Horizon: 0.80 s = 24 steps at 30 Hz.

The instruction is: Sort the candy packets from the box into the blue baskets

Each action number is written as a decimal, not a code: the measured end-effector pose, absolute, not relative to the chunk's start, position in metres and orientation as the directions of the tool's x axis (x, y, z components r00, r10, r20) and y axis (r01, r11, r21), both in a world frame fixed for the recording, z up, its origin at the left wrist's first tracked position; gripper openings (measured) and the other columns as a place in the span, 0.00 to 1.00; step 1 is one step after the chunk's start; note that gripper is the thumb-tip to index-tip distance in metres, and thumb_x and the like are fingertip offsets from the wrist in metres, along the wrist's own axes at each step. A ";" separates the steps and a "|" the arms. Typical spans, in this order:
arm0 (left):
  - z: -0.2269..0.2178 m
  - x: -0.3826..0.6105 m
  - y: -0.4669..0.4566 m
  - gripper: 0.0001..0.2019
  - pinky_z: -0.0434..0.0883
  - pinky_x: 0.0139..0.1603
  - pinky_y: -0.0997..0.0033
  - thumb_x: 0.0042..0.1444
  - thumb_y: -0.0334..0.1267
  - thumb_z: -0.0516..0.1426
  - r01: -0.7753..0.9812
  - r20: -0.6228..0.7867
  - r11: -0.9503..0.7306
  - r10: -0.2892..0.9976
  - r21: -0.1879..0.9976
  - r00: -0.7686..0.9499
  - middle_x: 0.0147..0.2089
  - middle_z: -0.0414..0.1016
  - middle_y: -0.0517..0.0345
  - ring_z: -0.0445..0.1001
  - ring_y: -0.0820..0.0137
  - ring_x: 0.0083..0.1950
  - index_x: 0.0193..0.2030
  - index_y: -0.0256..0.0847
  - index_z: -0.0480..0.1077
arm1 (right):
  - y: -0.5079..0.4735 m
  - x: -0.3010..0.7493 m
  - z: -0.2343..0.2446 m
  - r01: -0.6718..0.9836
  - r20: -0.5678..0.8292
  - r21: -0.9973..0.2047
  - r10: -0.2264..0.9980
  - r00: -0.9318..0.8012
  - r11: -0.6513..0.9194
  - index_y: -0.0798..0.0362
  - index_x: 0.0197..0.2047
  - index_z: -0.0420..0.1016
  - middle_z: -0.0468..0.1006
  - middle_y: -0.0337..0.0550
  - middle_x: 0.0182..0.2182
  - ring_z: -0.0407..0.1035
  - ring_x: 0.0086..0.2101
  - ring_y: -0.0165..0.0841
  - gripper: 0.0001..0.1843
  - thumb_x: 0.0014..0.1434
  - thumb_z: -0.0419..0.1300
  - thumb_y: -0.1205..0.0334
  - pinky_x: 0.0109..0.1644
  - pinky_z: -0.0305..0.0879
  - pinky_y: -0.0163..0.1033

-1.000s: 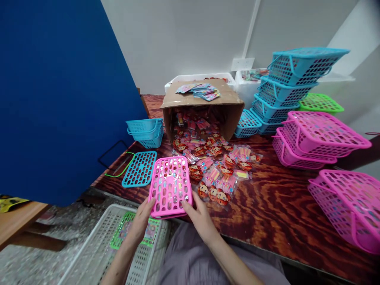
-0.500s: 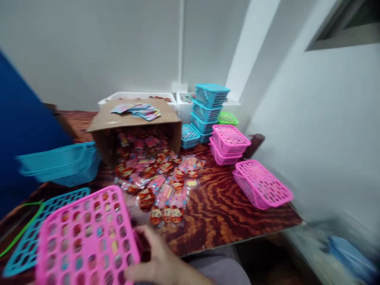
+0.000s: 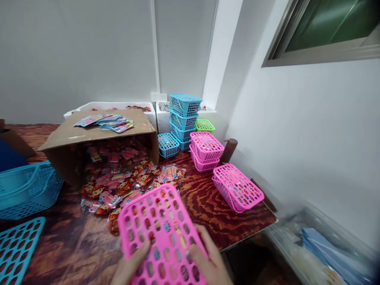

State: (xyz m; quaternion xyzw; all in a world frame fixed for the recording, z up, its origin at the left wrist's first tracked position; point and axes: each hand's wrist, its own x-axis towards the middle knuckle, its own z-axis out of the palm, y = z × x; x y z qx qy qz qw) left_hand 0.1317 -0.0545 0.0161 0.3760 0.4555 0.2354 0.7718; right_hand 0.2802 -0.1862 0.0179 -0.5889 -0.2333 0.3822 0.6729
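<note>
Between my two hands is a pink lidded basket (image 3: 162,237), its holes showing small colourful packets inside. My left hand (image 3: 130,261) grips its near left part, thumb lying on the lid. At the right side my right hand (image 3: 208,257) is closed on the edge, its thumb also on top. Behind the basket, small clear packets with red-haired cartoon heads (image 3: 121,186) spill from a cardboard box (image 3: 103,136) lying on its side. Another pink lidded basket (image 3: 237,188) stands to the right on the wood-patterned table (image 3: 198,194).
Blue baskets (image 3: 184,120) are stacked at the back, near two stacked pink baskets (image 3: 206,148) and a green one (image 3: 204,125). At left are blue open baskets (image 3: 28,190) and a blue lid (image 3: 20,249). A brown cylinder (image 3: 229,150) stands by the wall. Flat packets (image 3: 108,121) lie on the box.
The pink basket has moved rightward in front of the packets. My left hand now shows on its left side. The camera view has turned right.
</note>
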 end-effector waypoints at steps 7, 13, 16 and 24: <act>0.081 0.299 -0.073 0.32 0.75 0.50 0.54 0.53 0.61 0.62 0.130 -0.246 0.379 0.274 0.916 0.930 0.52 0.79 0.42 0.79 0.54 0.51 0.57 0.40 0.72 | -0.262 0.442 0.086 -0.184 -0.209 -0.978 0.520 0.828 -0.100 0.50 0.59 0.73 0.82 0.56 0.47 0.79 0.42 0.51 0.40 0.48 0.67 0.37 0.44 0.76 0.53; 0.106 0.402 -0.028 0.22 0.72 0.35 0.66 0.57 0.56 0.57 0.294 -0.175 -0.249 0.411 0.923 0.895 0.29 0.79 0.47 0.78 0.59 0.34 0.31 0.36 0.76 | -0.277 0.576 0.106 0.010 -0.158 -0.966 0.620 0.769 -0.258 0.51 0.43 0.83 0.82 0.59 0.45 0.79 0.42 0.53 0.28 0.49 0.65 0.37 0.48 0.75 0.54; 0.105 0.432 -0.015 0.14 0.68 0.46 0.64 0.57 0.47 0.57 0.284 -0.019 -0.362 0.588 0.888 0.809 0.37 0.79 0.46 0.75 0.55 0.48 0.31 0.38 0.73 | -0.274 0.606 0.096 0.003 -0.203 -0.953 0.648 0.734 -0.302 0.50 0.39 0.84 0.83 0.58 0.44 0.79 0.43 0.53 0.26 0.47 0.66 0.37 0.48 0.75 0.53; 0.079 0.483 -0.012 0.16 0.66 0.38 0.68 0.60 0.46 0.53 0.223 0.089 -0.409 0.618 0.885 0.781 0.28 0.73 0.56 0.73 0.63 0.36 0.25 0.41 0.68 | -0.247 0.629 0.102 0.385 0.023 -0.795 0.612 0.790 -0.468 0.45 0.63 0.70 0.75 0.48 0.58 0.71 0.56 0.49 0.37 0.54 0.62 0.39 0.63 0.64 0.53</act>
